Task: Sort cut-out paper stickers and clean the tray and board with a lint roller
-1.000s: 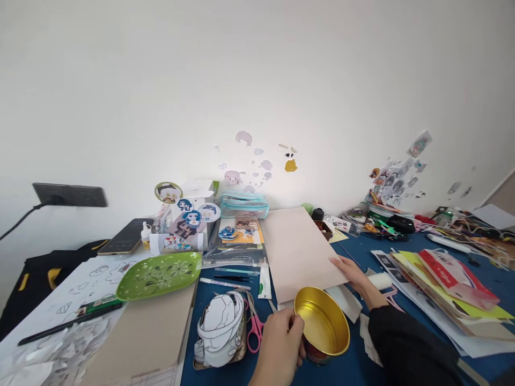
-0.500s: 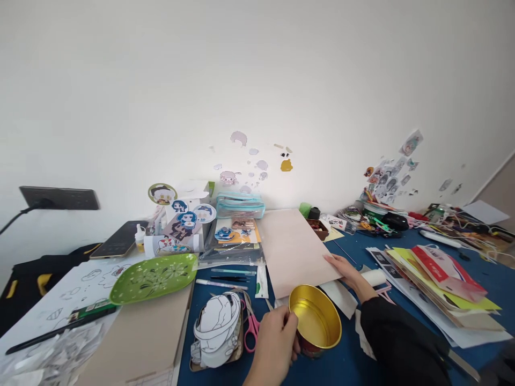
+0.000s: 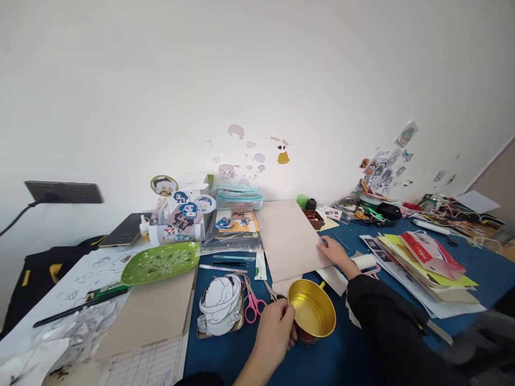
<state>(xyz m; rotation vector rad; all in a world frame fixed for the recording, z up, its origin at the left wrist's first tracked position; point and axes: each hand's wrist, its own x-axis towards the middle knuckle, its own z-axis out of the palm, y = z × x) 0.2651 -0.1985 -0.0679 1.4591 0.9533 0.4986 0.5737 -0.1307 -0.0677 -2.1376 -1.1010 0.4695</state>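
Note:
My left hand [image 3: 276, 324] pinches the near-left rim of a round gold tin [image 3: 313, 311], which is tilted so its shiny inside faces me. Its outer side is dark and mostly hidden. My right hand [image 3: 333, 253] is closed on the right edge of a beige cardboard sheet [image 3: 290, 241]; the fingers beneath cannot be seen. Left of the tin lie pink-handled scissors [image 3: 253, 303], and another pair of scissors [image 3: 272, 292] shows partly by my left hand. A small tray of white paper cutouts [image 3: 222, 305] is farther left.
A green floral plate [image 3: 161, 264] rests on papers and cardboard at left. Behind are a clear pouch [image 3: 239, 198] and a box with character stickers [image 3: 187, 214]. Stacked papers [image 3: 426, 268] lie at right on the blue tabletop [image 3: 341, 356], with clutter along the wall.
The view has shifted slightly, so the desk things sit a little higher in it. Both hands keep their holds on the tin and the cardboard. More of the second scissors shows.

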